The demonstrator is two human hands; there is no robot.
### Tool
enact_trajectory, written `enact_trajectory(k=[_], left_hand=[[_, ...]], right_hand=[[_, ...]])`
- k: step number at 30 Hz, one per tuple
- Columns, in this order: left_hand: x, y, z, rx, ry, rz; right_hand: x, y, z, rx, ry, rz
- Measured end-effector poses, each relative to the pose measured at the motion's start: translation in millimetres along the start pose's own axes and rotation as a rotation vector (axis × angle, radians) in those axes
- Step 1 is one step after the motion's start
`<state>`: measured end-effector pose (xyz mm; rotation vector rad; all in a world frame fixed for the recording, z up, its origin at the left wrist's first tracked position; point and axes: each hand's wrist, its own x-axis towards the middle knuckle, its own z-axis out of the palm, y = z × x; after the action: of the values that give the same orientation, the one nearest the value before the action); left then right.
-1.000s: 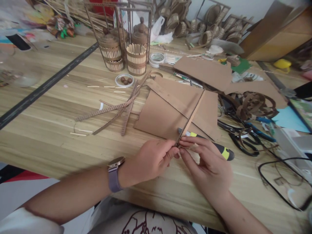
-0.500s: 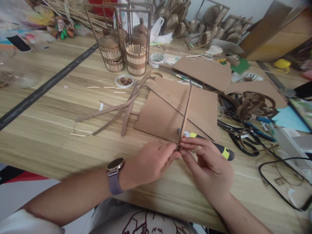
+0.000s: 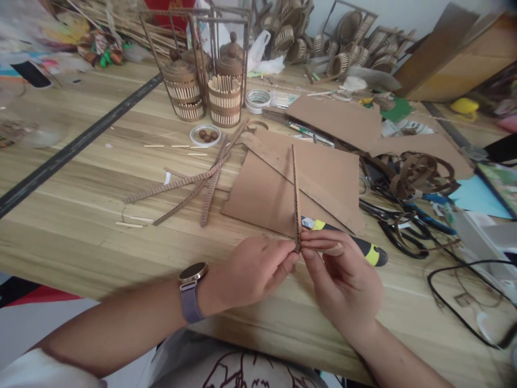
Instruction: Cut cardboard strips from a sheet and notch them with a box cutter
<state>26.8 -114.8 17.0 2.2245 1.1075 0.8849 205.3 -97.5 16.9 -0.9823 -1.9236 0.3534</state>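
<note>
Both hands meet at the near end of a narrow corrugated cardboard strip [image 3: 296, 194], which points away from me above flat cardboard sheets [image 3: 262, 196]. My left hand [image 3: 250, 269], with a watch on its wrist, pinches the strip's end from the left. From the right, my right hand [image 3: 347, 280] pinches the same end between thumb and fingers. Behind the right fingers lies a black and yellow cutter [image 3: 376, 255], partly hidden. Several ridged cardboard strips [image 3: 189, 175] lie crossed on the wooden table to the left.
Slatted round containers [image 3: 225, 101] stand in a cardboard frame at the back, near tape rolls [image 3: 258, 99] and a ring of brown balls [image 3: 205, 135]. To the right are black scissors [image 3: 404, 237], coiled brown strips [image 3: 424, 175] and a black cable [image 3: 440, 307]. A cardboard box [image 3: 456, 64] stands back right.
The far end of the held strip has swung to the left, so the strip now points nearly straight away from me. Both hands keep their pinch and have barely moved.
</note>
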Motion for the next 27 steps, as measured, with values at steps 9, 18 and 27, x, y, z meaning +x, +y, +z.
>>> enact_trajectory(k=[9, 18, 27], left_hand=[[0.7, -3.3, 1.2, -0.042, 0.013, 0.048], [1.7, -6.0, -0.3, -0.222, 0.004, -0.07], [4.1, -6.0, -1.0, -0.387, -0.029, -0.184]], right_hand=[[-2.5, 5.0, 1.5, 0.061, -0.005, 0.049], [-5.0, 7.8, 0.4, 0.075, -0.012, -0.038], [1.0, 5.5, -0.4, -0.033, -0.051, -0.172]])
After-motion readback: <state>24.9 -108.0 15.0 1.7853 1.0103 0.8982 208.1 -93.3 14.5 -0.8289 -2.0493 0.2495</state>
